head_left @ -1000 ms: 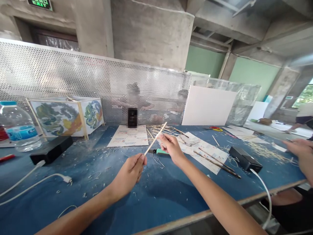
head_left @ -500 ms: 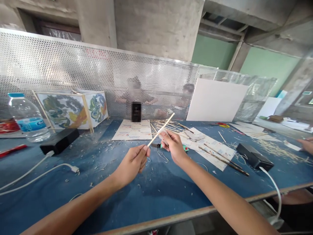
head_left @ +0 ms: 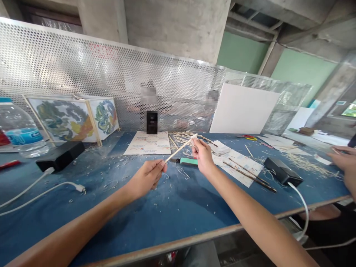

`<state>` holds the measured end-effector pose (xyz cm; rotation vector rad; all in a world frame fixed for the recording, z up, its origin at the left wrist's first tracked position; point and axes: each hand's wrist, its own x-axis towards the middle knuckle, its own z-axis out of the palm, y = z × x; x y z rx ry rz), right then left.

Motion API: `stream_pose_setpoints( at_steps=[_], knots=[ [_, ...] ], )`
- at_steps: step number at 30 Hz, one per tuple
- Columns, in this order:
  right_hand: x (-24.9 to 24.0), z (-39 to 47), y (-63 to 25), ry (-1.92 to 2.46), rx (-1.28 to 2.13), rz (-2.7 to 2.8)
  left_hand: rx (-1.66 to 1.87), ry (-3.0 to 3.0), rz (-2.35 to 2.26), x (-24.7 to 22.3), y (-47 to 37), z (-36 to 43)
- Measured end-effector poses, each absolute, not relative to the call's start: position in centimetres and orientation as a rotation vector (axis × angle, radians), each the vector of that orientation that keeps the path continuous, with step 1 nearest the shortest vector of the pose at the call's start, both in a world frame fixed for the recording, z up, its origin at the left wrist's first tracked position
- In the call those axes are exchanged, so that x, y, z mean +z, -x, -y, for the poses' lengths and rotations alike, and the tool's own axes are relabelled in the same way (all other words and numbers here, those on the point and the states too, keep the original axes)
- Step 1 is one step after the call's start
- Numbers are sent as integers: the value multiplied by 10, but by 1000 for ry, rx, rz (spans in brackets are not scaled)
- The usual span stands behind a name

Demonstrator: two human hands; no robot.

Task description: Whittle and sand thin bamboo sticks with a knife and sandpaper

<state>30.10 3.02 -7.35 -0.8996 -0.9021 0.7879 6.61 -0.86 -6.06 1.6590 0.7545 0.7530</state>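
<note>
The left hand pinches the lower end of a thin pale stick between thumb and fingers. The stick slants up above the blue table to the right hand, whose fingers are closed on a small white scrap at the stick's upper end. Whether the scrap wraps right round the stick, one cannot tell.

A knife with a green handle lies below the stick, its handle partly hidden by the right hand. Beyond the hands, a pile of sticks lies between a printed sheet and a second sheet, which has dark sticks across it. A black box with a white cable sits on the left, near a painted paper lantern, a water bottle and a red pen. Another black box stands on the right, near heaped shavings; scissors lie farther back. A white board and a perforated screen close off the far side. Another person's hand shows at the right edge.
</note>
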Motion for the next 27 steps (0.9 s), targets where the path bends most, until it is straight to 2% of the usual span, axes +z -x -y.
stream_pose_setpoints(
  at_steps=[5, 11, 15, 20, 27],
  knots=[
    [-83, -52, -347, 1023, 598, 744, 777, -1908, -856, -56, -50, -14],
    [-83, -59, -354, 1097, 462, 870, 1053, -2395, -1016, -49, -34, -34],
    [-77, -37, -322, 1109, 332, 1167, 1083, -2713, -1001, -50, -28, -41],
    [-72, -9, -295, 1137, 229, 1803, 1168, -2951, -1033, -51, -22, -44],
    [-36, 35, -281, 1143, 304, 2102, 1490, -3143, -1025, -1, -14, -3]
  ],
)
